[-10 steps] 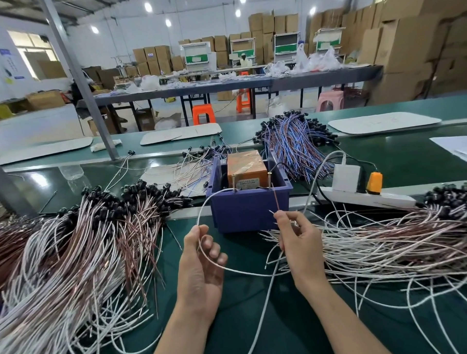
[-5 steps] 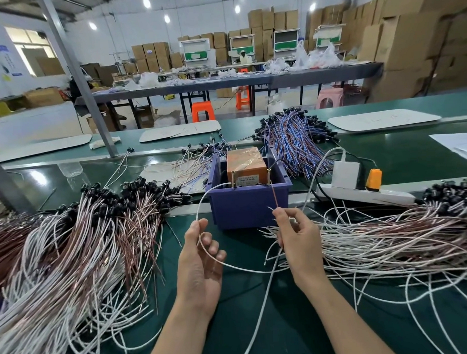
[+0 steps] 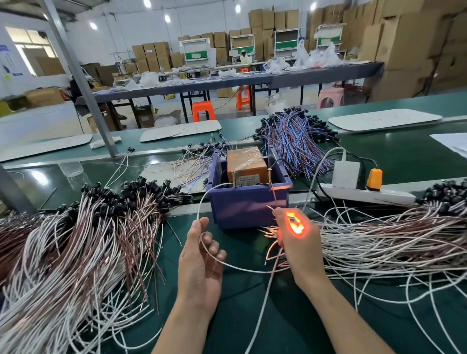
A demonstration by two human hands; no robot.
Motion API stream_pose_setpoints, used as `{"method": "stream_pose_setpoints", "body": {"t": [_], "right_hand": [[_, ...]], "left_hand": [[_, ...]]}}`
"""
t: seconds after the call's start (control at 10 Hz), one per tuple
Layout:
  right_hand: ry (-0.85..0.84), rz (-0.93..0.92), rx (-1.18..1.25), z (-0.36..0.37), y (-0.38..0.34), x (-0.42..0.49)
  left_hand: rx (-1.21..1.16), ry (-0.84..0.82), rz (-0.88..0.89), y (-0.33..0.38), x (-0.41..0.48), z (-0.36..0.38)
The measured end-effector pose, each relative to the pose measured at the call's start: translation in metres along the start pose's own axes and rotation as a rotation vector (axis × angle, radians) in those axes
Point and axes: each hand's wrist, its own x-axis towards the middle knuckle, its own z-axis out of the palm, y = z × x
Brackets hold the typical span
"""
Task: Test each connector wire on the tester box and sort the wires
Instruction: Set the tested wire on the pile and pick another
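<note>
Right now the wire (image 3: 244, 270) under test is a single white one strung between both hands, just in front of the purple bin (image 3: 244, 208) that holds the orange tester box (image 3: 246, 163). One end arcs up from the left hand (image 3: 200, 269) to the left brass post on the box, and a thin reddish lead rises from the right hand (image 3: 299, 243) toward the right post. An orange glow (image 3: 294, 222) shows through the right fingers, which I judge to mean the connector end is lit and the wire passes. To do this step well, both ends should sit firmly on their posts until the light is steady, with the slack kept off neighbouring strands so nothing else bridges the contacts. The left hand stands on its edge with its fingers loosely curled round the white strand. The right hand pinches the connector end, thumb forward, wrist low over the green table (image 3: 287, 321). A large heap of wires (image 3: 69, 251) lies to the left and another heap (image 3: 390, 237) to the right, and a white power strip (image 3: 367, 195) sits beside the bin.
</note>
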Motion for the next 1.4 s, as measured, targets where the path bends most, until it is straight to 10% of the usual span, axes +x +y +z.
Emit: {"method": "stream_pose_setpoints", "body": {"t": [0.9,1.3,1.4], "right_hand": [[-0.05,0.051,0.048,-0.003,-0.008,-0.01],[-0.045,0.04,0.072,-0.01,-0.018,-0.027],[-0.054,0.111,0.161,-0.013,-0.022,-0.025]], "left_hand": [[-0.033,-0.004,0.018,0.001,0.0,-0.002],[0.866,0.455,0.496,0.0,0.0,-0.011],[1.196,0.236,0.879,-0.003,-0.015,-0.002]]}}
